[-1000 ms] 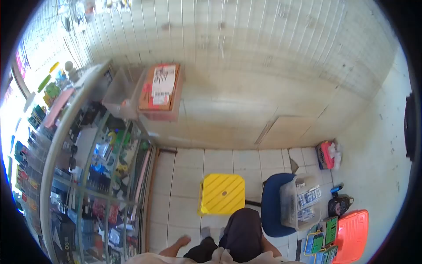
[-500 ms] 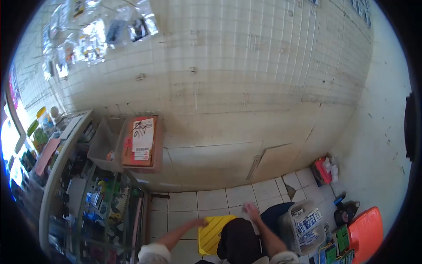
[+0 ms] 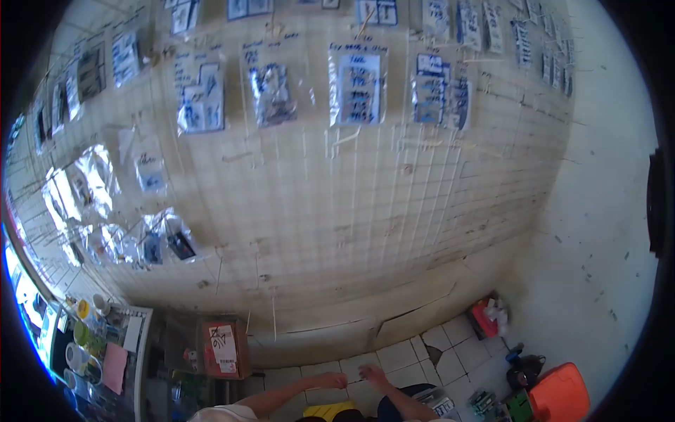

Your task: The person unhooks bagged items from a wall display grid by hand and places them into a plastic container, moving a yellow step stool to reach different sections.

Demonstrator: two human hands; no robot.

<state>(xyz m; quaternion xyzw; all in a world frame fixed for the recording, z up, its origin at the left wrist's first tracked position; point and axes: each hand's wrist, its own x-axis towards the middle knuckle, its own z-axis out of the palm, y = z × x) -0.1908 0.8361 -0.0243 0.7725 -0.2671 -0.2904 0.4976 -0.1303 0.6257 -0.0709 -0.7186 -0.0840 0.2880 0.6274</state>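
Low in the view, my left hand (image 3: 329, 380) reaches in from the left, its fingers curled; whether anything is inside is too small to tell. Beside it on the right, my right hand (image 3: 373, 375) hangs in the air with its fingers apart and nothing in them. The two hands do not touch. Just below them shows the top of the yellow stool (image 3: 328, 409). Ahead, the wire grid wall (image 3: 337, 204) carries rows of clear packets (image 3: 357, 88).
At the lower left are a counter (image 3: 144, 352) with jars and a pink sheet (image 3: 114, 368), and a box with a white label (image 3: 223, 348). To the right lie an orange lid (image 3: 560, 392), a black bag (image 3: 524, 371) and a red box (image 3: 485, 318).
The view has tilted up, so the wall packets now show and the stool sits lower. Both hands, absent from the stool area at first, came forward and are now closer together.
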